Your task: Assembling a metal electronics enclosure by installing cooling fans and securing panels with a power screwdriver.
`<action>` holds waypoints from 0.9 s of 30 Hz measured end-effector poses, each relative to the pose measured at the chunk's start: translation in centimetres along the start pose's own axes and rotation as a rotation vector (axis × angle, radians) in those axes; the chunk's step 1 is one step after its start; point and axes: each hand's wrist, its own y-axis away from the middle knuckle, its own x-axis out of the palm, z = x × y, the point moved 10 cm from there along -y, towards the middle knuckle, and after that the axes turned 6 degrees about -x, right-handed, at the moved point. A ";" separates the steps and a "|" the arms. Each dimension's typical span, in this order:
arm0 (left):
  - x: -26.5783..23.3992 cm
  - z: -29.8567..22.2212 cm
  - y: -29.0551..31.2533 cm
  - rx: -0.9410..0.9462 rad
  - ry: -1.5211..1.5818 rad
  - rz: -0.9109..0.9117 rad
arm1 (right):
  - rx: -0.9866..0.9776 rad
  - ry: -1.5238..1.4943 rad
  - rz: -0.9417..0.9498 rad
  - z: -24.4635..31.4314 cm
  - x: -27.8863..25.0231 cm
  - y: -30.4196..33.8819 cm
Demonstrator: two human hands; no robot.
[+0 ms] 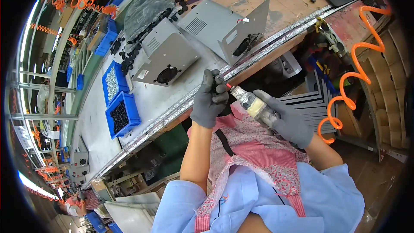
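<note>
My right hand (291, 123), in a grey glove, is wrapped round a silver power screwdriver (252, 103) with a pale band of tape on its body. The tool points up and left, its small red tip (228, 85) close to my left fingers. My left hand (210, 99), also gloved in grey, is raised with its fingers curled in by that tip. Whatever it pinches is too small and dark to make out. Beyond my hands, a grey metal panel with a round black fan (167, 74) stands on the bench. Right of it is another bent grey metal housing (211, 26).
Two blue bins, one with silver screws (111, 83) and one with small black parts (120, 116), stand at the bench's left. Black pieces (128, 60) and a clear plastic bag (148, 6) lie behind. An orange coiled hose (353, 73) hangs at right. The metal bench edge (172, 113) runs diagonally.
</note>
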 end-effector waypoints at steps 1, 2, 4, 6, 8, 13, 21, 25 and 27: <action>-0.1 0.0 0.0 0.008 0.001 -0.016 | -0.007 0.020 -0.001 -0.1 0.1 0.0; -0.2 0.0 0.0 0.016 0.002 -0.032 | -0.003 0.025 0.000 -0.1 0.1 0.0; -0.4 -0.1 0.0 0.039 0.002 -0.026 | 0.012 0.025 0.006 -0.1 0.3 -0.1; -0.6 -0.3 0.0 0.064 0.001 -0.046 | 0.071 -0.009 0.010 0.0 0.4 0.0; -0.8 -0.5 0.0 0.091 -0.005 -0.094 | 0.113 -0.041 0.006 0.1 0.5 0.0; 0.7 -0.9 0.3 0.130 -0.046 -0.005 | -0.006 -0.016 -0.020 -0.1 0.2 -0.4; 1.3 -0.6 0.4 0.104 -0.016 0.093 | 0.061 -0.069 -0.028 -0.3 0.4 -0.4; 1.2 -0.4 0.5 0.116 -0.016 0.111 | 0.152 -0.118 -0.013 -1.0 0.4 -0.1; 1.3 -0.4 0.5 0.129 -0.032 0.119 | 0.089 -0.132 -0.017 -1.2 0.3 -0.3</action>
